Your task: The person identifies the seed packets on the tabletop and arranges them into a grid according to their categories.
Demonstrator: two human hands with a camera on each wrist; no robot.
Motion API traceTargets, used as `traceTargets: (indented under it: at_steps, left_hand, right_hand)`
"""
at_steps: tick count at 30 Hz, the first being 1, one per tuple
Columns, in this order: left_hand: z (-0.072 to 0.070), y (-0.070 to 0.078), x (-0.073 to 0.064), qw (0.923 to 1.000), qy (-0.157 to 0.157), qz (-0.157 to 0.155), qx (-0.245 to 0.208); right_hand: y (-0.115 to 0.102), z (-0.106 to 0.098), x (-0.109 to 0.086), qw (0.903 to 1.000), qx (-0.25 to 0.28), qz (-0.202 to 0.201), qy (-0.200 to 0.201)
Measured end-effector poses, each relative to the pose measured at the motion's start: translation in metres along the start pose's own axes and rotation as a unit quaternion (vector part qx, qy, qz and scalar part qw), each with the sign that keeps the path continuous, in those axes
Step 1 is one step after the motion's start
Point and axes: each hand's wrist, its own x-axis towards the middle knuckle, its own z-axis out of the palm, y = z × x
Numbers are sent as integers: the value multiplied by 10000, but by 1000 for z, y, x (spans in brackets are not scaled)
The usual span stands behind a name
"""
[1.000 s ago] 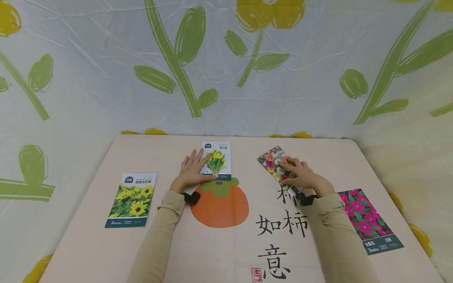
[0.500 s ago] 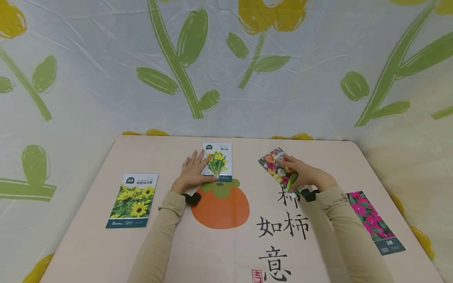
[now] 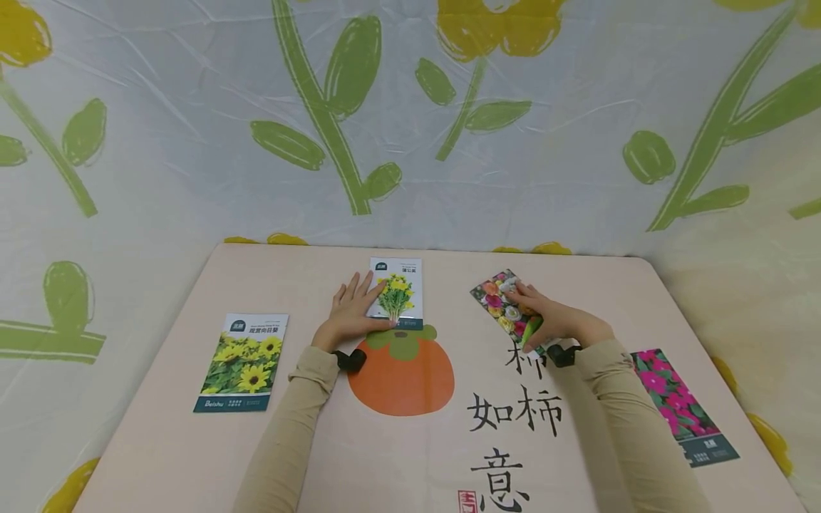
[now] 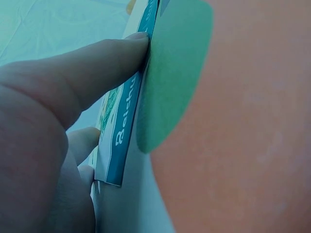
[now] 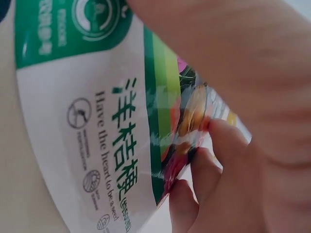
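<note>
In the head view my left hand rests at the left side of a seed packet with yellow flowers, its thumb along the lower edge and index fingertip over the left edge. The left wrist view shows the thumb touching that packet's dark blue-green bottom strip. Farther right, my right hand grips a tilted seed packet with multicoloured blooms between thumb and fingers. Close up, this packet's white and green front bulges, with fingertips at its far side.
A sunflower seed packet lies at the left of the pink tabletop. On the right, a pink-flower packet is partly covered by the right sleeve. A persimmon print and black characters mark the cloth. A flowered curtain hangs behind.
My right hand has gone from lying with fingers spread on the multicoloured packet to pinching it, wrist shifted slightly right. My left hand stays in place by the yellow-flower packet.
</note>
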Motion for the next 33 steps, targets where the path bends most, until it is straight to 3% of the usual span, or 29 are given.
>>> traceTargets:
  at_steps: [7, 17, 33]
  left_hand:
    - [-1, 1, -1, 9999, 36, 43, -105]
    - [6, -10, 5, 10000, -20, -15, -48]
    - [5, -7, 4, 9999, -36, -42, -91]
  right_hand:
    - [-1, 6, 4, 9995, -159, 106, 239]
    - [-11, 16, 7, 9971, -396, 155, 630]
    - [-12, 30, 10, 9918, -520, 283, 1129]
